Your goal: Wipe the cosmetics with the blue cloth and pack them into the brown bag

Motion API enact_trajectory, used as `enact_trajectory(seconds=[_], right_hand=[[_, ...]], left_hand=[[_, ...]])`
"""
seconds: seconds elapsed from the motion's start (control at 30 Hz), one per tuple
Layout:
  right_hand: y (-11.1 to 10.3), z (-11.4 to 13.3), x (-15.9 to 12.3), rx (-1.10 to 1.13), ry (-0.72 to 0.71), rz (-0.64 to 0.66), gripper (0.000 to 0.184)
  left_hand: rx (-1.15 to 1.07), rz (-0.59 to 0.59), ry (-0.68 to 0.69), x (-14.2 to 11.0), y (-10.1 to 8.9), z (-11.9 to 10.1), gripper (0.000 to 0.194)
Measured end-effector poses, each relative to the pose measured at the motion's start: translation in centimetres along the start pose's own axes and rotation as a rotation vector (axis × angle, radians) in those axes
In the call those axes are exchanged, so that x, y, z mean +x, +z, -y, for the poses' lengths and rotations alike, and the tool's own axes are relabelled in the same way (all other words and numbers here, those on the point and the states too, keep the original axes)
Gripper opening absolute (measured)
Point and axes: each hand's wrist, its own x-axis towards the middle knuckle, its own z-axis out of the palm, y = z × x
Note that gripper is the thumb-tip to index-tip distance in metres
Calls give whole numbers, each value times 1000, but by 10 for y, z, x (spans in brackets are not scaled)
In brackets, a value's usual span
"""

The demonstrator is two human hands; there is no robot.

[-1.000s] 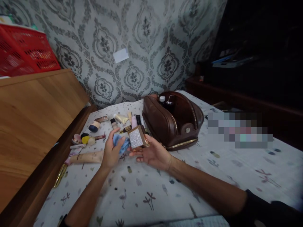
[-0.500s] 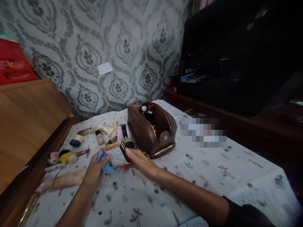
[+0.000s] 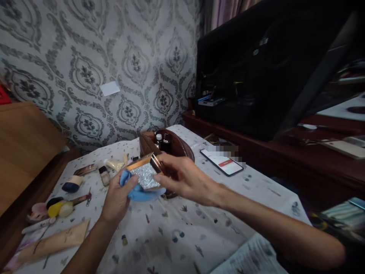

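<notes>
Your left hand (image 3: 116, 198) clasps blue cloth (image 3: 145, 195); right hand (image 3: 185, 177) pinches glittery case (image 3: 145, 175) (slick, perhaps); cloth slipping could drop it.

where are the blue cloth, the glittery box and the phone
blue cloth (image 3: 145, 195): head view, on its fold below the box
glittery box (image 3: 145, 176): head view, middle of its silver glitter face
phone (image 3: 222, 162): head view, on its lit screen
</notes>
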Motion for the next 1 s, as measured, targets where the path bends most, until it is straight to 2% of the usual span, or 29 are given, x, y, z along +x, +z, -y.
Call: enact_trajectory(seconds=[0.1,0.2,0.27,0.33,0.43,0.47,0.57,0.6,0.73,0.87,1.0], right_hand=[[-28,2,7,-122,-26,-71,20],[-50,-3,16,-325,8,-199,18],[-59,-9,23,-484,50,-224,15],[-64,-15,31,-644,96,-167,14],[-61,-24,45,-877,172,-13,12],[-59,-26,49,-944,185,48,13],[-49,-29,60,-1094,168,237,38],[-46,-29,64,-1129,164,290,40],[-31,-31,77,-1216,213,435,33],[-19,-42,86,-1228,291,498,35],[-13,-56,90,-1234,338,478,37]], left_hand=[[142,34,150,14,19,-4,49],[556,189,419,21,29,-2,36],[873,326,626,21,31,4,30],[1116,390,806,17,33,12,31],[1288,352,953,10,32,23,35],[1304,340,974,8,31,25,35],[1298,323,999,7,29,29,35],[1290,322,1002,7,28,30,35],[1248,318,1007,8,26,33,35],[1207,308,1004,8,26,35,35],[1186,310,998,8,25,36,35]])
